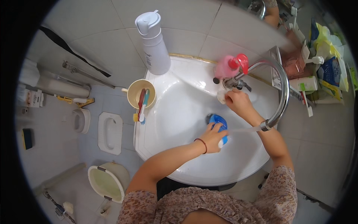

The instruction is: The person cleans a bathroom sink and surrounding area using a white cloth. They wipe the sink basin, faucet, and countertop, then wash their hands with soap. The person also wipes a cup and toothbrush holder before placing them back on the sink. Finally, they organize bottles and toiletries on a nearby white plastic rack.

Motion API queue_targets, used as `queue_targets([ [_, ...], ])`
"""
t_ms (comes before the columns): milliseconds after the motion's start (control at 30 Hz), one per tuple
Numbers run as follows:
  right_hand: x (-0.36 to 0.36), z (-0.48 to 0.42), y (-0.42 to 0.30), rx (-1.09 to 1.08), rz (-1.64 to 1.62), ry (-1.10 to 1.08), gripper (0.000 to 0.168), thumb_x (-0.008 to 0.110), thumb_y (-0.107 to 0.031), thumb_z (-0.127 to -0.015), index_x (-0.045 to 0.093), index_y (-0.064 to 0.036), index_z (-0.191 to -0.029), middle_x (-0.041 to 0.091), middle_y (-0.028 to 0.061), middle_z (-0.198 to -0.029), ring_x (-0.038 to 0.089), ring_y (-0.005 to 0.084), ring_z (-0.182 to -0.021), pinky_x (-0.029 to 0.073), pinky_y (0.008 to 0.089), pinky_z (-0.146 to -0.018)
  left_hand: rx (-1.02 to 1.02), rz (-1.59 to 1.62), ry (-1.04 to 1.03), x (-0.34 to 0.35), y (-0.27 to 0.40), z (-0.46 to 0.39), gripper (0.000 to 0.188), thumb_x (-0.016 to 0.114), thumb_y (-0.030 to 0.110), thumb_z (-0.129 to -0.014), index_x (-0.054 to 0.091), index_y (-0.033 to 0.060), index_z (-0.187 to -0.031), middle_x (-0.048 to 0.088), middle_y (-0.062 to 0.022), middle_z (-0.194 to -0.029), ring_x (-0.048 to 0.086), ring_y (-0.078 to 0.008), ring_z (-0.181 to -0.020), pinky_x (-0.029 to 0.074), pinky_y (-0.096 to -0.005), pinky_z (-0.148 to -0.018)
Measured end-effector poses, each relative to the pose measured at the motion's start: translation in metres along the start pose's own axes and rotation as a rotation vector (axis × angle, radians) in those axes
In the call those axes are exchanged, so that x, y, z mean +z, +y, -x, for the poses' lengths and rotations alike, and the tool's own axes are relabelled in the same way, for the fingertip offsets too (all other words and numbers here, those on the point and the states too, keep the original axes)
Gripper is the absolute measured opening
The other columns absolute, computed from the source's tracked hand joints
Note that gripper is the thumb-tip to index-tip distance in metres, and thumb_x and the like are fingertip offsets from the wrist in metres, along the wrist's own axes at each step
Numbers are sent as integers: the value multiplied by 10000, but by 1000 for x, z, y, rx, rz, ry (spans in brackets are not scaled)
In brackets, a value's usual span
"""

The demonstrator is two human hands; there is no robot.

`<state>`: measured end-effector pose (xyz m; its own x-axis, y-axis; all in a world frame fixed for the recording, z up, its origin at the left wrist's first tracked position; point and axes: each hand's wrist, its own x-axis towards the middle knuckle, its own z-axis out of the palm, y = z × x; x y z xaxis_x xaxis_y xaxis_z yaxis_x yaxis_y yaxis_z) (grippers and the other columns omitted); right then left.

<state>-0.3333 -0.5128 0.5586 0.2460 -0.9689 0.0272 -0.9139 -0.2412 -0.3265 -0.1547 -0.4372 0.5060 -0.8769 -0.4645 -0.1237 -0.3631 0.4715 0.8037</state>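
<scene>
My left hand (214, 137), with a dark red cord at its wrist, grips a blue plastic bottle (219, 121) with a white end, low in the white washbasin (179, 112). Beside it, a stream of water runs from the curved chrome faucet (282, 92). My right hand (237, 102) is at the back of the basin near the faucet base, its fingers pinched on a small whitish wad (221, 96), perhaps a cloth or sponge. Just behind that hand stands a pink pump bottle (227, 67) with a red pump head.
On the basin's left rim are a cream cup (134, 84) with two toothbrushes (144, 105) and a tall white bottle (159, 56). A metal wall shelf (275, 67) with toiletries is at right. A squat toilet (110, 133) and a bucket (107, 183) are at left.
</scene>
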Motion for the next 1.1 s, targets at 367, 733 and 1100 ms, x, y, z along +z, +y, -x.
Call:
queue_targets([
  [367, 23, -41, -19, -82, -85, 114, 69, 575, -82, -722, 610, -33, -755, 592, 144, -791, 593, 326, -720, 494, 403, -648, -159, -201, -175, 37, -21, 46, 705, 657, 99, -658, 357, 195, -1289, 113, -183, -1414, 199, -532, -1196, 288, -526, -994],
  [733, -1, 88, -8, 467, -658, -167, 133, 604, -121, -732, 633, -8, -797, 605, 77, -637, 559, 127, -565, 457, 271, -558, -468, 196, 711, -130, 1, -58, 309, 673, 299, -757, 584, 23, -650, 601, -106, -656, 569, -230, -598, 438, -345, -553],
  [1100, 5, 106, -6, 516, -518, -153, 92, 600, -96, -739, 597, -15, -782, 586, 33, -681, 544, 116, -633, 441, 264, -597, -136, 227, 1041, -149, 9, -127, 365, 665, 192, -677, 603, 58, -1011, 564, -156, -1028, 553, -322, -923, 454, -383, -825],
])
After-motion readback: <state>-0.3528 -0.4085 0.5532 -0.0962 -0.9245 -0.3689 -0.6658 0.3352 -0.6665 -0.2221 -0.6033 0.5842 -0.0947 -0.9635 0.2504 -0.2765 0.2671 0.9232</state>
